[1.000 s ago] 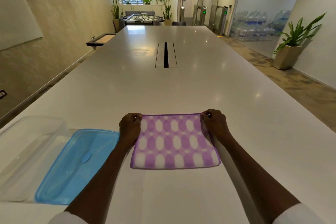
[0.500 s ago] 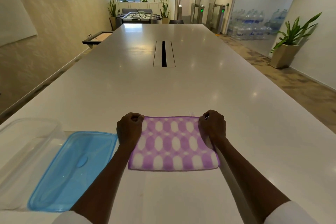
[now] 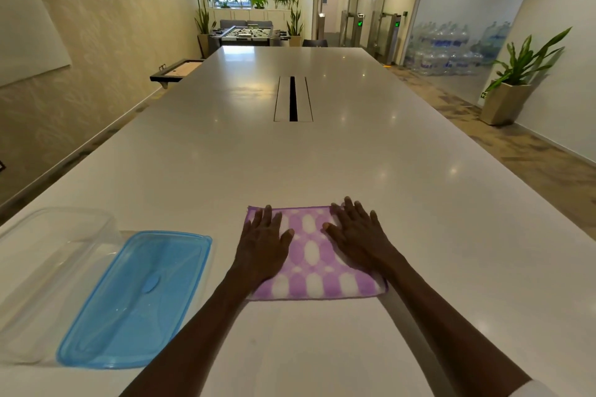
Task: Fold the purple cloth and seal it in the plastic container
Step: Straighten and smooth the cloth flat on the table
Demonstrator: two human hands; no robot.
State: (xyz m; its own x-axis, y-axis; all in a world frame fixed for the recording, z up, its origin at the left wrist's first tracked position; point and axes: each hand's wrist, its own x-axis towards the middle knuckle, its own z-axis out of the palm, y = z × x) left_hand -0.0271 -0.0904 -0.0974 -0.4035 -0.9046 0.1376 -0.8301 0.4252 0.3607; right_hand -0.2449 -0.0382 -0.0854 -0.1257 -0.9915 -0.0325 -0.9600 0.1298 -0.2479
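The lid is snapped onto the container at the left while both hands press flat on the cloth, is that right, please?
Not quite: the head view shows the lid lying off the container, on the table beside it. Both the left hand and right hand do press flat on the cloth.

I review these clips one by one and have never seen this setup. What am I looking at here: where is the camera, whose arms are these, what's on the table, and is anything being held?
There is no machine: a person wears a wide-angle camera on the head, looking forward and down, so the arms are their own. On the long white table lies a folded purple cloth. The left hand and right hand press flat on it with straight fingers; nothing is gripped. To the left lie a blue lid and, beside it, a clear plastic container, open.
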